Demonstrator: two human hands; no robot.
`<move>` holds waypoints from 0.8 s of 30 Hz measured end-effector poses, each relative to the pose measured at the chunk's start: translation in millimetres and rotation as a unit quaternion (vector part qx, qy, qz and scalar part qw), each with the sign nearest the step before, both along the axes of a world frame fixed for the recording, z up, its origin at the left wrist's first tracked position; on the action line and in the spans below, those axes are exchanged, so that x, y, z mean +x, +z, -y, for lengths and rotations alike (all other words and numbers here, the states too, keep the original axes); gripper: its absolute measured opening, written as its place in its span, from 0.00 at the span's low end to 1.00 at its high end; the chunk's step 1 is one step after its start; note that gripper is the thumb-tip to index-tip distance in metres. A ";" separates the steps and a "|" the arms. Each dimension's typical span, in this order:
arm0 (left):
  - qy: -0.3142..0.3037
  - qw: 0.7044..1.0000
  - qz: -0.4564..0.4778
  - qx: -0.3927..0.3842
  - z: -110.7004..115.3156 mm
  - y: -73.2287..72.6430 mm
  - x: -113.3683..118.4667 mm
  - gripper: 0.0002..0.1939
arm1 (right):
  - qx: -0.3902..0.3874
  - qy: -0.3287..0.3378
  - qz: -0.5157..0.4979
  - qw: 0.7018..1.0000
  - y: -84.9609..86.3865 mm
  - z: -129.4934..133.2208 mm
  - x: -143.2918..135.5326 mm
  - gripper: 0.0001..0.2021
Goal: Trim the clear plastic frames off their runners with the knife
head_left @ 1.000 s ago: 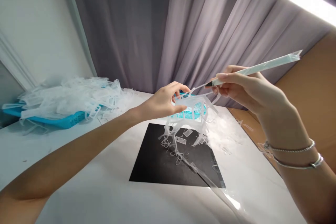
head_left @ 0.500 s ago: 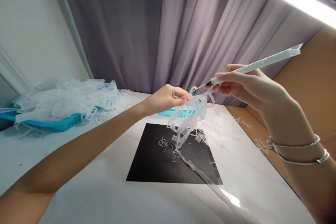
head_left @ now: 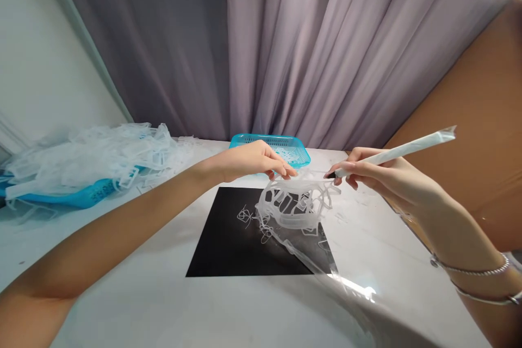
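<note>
Holding a clear plastic web [head_left: 296,204] over the black mat [head_left: 228,239].
Our left hand [head_left: 253,160] pinches its top edge; our right hand [head_left: 369,174] grips a white pen tool [head_left: 402,148] touching it, mid-worktop.

both hands reach forward, left hand [head_left: 253,162] pinching palm-down, right hand [head_left: 377,176] closed in a pen-like grip.

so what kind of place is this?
Likely a small craft or hand-finishing bench: black mat on a white table, heaped clear plastic offcuts, teal basket, curtain behind.
</note>
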State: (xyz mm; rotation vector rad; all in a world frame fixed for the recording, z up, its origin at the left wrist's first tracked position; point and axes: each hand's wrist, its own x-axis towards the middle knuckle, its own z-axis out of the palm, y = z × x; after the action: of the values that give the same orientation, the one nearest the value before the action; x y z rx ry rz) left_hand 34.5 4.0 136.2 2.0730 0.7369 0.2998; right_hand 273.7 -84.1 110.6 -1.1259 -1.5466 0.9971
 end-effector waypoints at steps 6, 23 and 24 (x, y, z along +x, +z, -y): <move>-0.026 0.999 0.002 -0.039 -14.8 2.7 14.3 0.11 | 0.018 -0.019 -0.041 0.999 -3.4 -0.4 14.6 0.10; -0.165 0.951 -0.186 0.182 5.5 -81.6 -9.1 0.20 | -0.083 -0.071 0.102 0.989 -60.3 11.8 17.2 0.10; -0.166 0.943 -0.186 0.221 10.1 -92.4 -11.7 0.22 | -0.096 -0.098 0.105 0.985 -68.1 11.9 24.5 0.11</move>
State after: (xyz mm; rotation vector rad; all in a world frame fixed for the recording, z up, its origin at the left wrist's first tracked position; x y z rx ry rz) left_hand 22.7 -6.1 43.9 2.6806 0.5536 -0.1394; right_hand 298.2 -96.0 42.5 -1.5302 -1.4908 0.9315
